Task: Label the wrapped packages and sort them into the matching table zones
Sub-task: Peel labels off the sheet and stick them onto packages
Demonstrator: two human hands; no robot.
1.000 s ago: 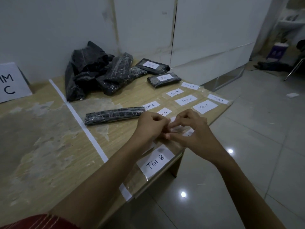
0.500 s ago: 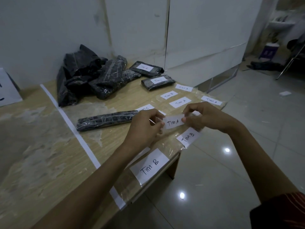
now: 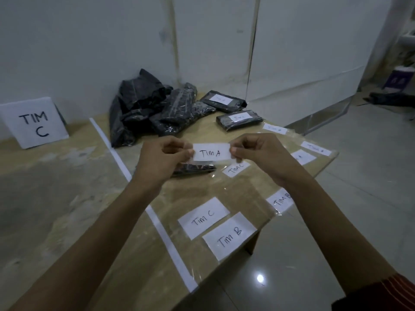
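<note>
Both hands hold a white "TIM A" label [image 3: 212, 152] on clear tape above the table. My left hand [image 3: 165, 157] pinches its left end and my right hand [image 3: 258, 153] pinches its right end. Just beneath the label lies a long black wrapped package [image 3: 195, 169], mostly hidden by my left hand. A heap of unlabelled black wrapped packages [image 3: 148, 108] sits at the back by the wall. Two labelled packages [image 3: 239, 120] lie to its right. A "TIM C" zone sign [image 3: 33, 122] stands at the far left.
Loose labels on clear tape lie along the table's right side: "Tim C" [image 3: 203, 217], "Tim B" [image 3: 229, 236], another "Tim B" [image 3: 280, 199], and several farther back. A white tape line [image 3: 161, 234] splits the wooden table [image 3: 56, 198]. Tiled floor lies to the right.
The "TIM A" label was peeled from the table and both hands have lifted it up and back, above the long package. The camera has swung left, showing the "TIM C" sign.
</note>
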